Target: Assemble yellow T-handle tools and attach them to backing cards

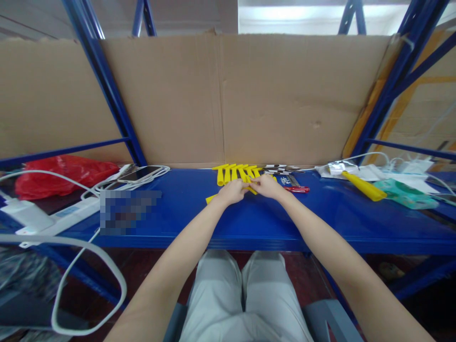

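My left hand [232, 191] and my right hand [270, 185] meet at the middle of the blue table. Closed fingers of both hands grip a small yellow plastic piece [252, 190]; its exact kind is mostly hidden by the fingers. Just behind them lies a row of several yellow T-shaped pieces [221, 176], side by side. Another yellow piece [210, 199] shows partly beside my left forearm. Near my right hand are a red-handled tool [298, 189], a small dark blue packet with white print [285, 181] and black-and-white checkered strips [283, 169].
Cardboard [171, 104] stands behind the blue table [331, 213], between blue metal posts. On the left are a red plastic bag [64, 175], a phone [140, 174], cables and a white power strip [74, 213]. A yellow tapered piece [365, 186] and green plastic packet [406, 194] lie right.
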### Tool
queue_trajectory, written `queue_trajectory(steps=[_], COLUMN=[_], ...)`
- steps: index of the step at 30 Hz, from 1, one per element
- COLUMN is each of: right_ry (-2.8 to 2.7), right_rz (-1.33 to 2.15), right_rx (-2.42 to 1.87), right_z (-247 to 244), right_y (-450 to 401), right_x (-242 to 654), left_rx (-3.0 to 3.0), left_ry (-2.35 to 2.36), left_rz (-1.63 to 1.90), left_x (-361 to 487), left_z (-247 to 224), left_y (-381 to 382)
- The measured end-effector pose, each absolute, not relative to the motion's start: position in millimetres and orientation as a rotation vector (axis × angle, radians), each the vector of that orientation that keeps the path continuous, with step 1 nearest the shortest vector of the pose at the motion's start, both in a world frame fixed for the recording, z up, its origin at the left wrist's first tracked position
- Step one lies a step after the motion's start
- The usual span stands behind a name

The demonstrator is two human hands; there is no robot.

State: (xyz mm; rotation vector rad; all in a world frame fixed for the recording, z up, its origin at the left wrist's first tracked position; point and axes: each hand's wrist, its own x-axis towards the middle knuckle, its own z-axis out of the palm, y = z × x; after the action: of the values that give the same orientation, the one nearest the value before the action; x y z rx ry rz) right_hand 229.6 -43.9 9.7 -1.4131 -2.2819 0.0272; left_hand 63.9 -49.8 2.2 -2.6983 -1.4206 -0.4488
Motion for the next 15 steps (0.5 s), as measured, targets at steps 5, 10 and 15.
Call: queue_trajectory(steps=[5,10,15], right_ry=[-2.277,-2.306,-2.323], right_rz=[0.001,-0.043,-0.072], right_rx=[-1.454,-1.486,-1.497], right_z=[10.4,11.3,13.4], right_y=[-46.4,-47.5,-50.1], right_x=[225.7,224.1,223.1], left_rx=[-2.684,-2.689,-2.688], left_ry=[-1.447,-1.450,-1.460], left_rz=[-0.415,-0.480,-0.495], left_x=[64.6,64.5,64.9], left_z=[2.6,0.4,0.1], left_y=[-50.4,-48.5,-48.5])
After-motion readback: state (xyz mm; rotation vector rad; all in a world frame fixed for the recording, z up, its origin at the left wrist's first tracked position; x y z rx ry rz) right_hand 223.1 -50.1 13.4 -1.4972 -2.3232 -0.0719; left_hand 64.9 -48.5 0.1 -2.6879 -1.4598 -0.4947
